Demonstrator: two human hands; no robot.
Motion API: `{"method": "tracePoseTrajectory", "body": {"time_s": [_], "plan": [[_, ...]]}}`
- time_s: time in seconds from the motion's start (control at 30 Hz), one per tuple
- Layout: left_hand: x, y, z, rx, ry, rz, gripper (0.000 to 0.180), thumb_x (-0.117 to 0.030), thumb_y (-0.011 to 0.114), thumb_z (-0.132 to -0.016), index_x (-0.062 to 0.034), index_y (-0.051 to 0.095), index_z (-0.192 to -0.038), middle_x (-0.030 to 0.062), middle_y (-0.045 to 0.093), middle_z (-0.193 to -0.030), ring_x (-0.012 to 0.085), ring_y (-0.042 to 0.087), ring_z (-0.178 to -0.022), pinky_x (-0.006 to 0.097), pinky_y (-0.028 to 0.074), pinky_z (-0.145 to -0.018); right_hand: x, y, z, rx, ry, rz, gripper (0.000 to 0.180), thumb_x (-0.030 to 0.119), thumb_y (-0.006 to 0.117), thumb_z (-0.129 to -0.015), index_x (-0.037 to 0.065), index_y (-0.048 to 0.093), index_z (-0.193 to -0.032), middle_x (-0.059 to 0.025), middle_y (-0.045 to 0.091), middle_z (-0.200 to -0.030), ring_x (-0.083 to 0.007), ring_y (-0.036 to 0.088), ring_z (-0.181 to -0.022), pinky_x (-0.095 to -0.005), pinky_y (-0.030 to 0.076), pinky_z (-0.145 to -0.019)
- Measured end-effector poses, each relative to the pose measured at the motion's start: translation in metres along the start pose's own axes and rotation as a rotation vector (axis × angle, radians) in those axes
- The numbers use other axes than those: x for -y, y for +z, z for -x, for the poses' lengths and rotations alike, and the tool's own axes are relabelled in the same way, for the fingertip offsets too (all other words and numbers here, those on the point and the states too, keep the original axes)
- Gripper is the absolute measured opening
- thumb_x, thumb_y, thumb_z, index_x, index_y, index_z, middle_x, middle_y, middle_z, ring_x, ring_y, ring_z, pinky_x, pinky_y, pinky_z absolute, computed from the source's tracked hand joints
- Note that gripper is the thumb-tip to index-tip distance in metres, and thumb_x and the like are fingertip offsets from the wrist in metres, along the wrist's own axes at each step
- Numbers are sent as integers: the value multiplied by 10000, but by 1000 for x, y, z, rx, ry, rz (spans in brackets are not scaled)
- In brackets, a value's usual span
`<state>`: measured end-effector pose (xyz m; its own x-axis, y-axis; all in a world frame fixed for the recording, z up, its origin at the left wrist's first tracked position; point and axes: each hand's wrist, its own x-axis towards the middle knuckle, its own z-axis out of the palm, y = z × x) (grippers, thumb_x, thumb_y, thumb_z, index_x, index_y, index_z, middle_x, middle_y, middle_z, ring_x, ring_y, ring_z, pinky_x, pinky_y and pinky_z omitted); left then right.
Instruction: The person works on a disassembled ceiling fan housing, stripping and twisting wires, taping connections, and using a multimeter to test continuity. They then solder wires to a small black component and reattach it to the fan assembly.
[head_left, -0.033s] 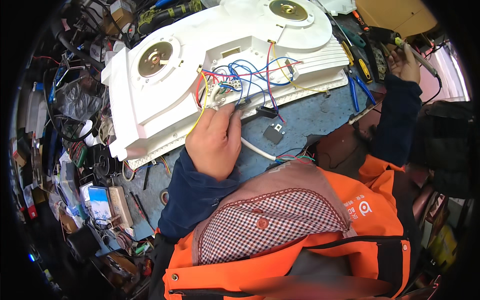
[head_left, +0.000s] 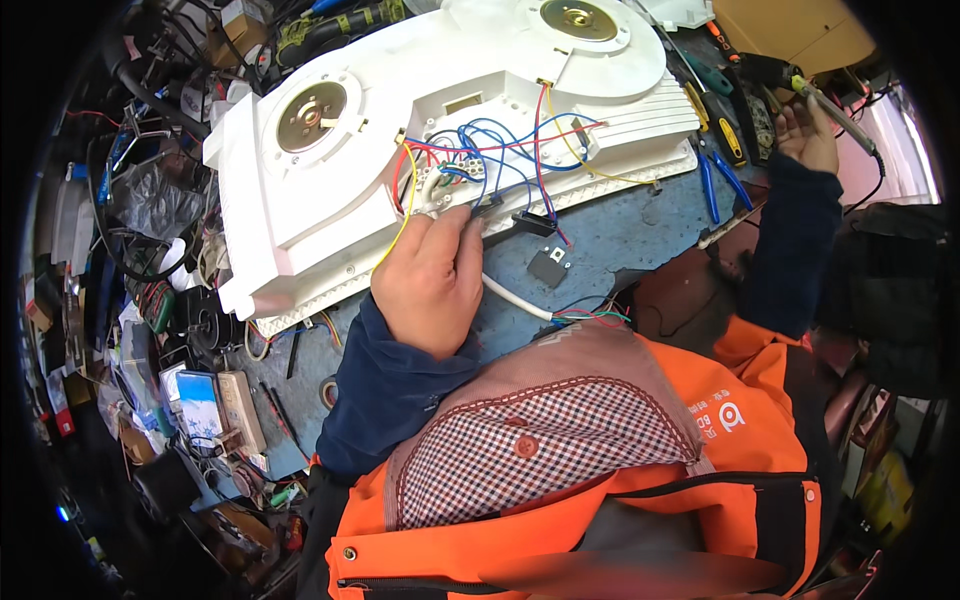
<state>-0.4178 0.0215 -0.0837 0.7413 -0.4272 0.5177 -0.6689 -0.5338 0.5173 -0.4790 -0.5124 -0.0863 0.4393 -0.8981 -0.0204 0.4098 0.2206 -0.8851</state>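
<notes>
A white plastic housing (head_left: 350,215) with two round metal discs lies on the bench, its wiring bay full of blue, red and yellow wires (head_left: 480,150). At its near edge my left hand (head_left: 428,285) is closed in a pinch; what the fingertips hold is hidden. Beside those fingertips sits a small black part (head_left: 487,207), and a white cable (head_left: 515,298) with stripped coloured ends runs out beside the hand. Far to the right, my right hand (head_left: 808,140) has its fingers curled at the handle of a corded soldering iron (head_left: 843,120).
Blue-handled pliers (head_left: 712,185) and a yellow-black tool (head_left: 728,140) lie right of the housing. A black square component (head_left: 548,267) rests on the blue bench top (head_left: 620,240). Cluttered tools, cables and a plastic bag (head_left: 155,205) crowd the left side.
</notes>
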Motion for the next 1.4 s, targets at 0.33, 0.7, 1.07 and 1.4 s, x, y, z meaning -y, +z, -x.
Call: {"method": "tracePoseTrajectory", "body": {"time_s": [0.33,0.7,1.07,1.4], "plan": [[-3,-7,3,163,-534,642,139,-18,773,-973,-10,686,-1082,-26,630,-807,6,529,-689,210,398,-580,-49,117,271,926,-137,589,154,109,783,-959,13,782,-1079,-60,697,-841,-131,671,-714,-287,528,-648],[9,-30,5,18,-538,772,294,73,694,-985,42,695,-1278,11,712,-1015,23,567,-795,188,448,-713,-84,136,288,869,-552,1031,198,219,830,-917,32,775,-885,-83,629,-665,-206,588,-562,-366,459,-551],[9,-16,14,266,-528,786,411,40,788,-945,48,696,-1346,-11,680,-1054,5,544,-772,181,458,-690,-76,131,277,922,-362,881,137,122,837,-896,18,753,-865,-51,585,-643,-138,534,-558,-331,406,-532],[5,-10,8,322,-660,1013,314,55,787,-975,42,693,-1275,-36,664,-980,-9,539,-759,171,443,-670,-77,146,276,1038,-631,737,217,38,790,-896,61,793,-1112,-114,734,-1009,-328,730,-805,-391,583,-685]]}}
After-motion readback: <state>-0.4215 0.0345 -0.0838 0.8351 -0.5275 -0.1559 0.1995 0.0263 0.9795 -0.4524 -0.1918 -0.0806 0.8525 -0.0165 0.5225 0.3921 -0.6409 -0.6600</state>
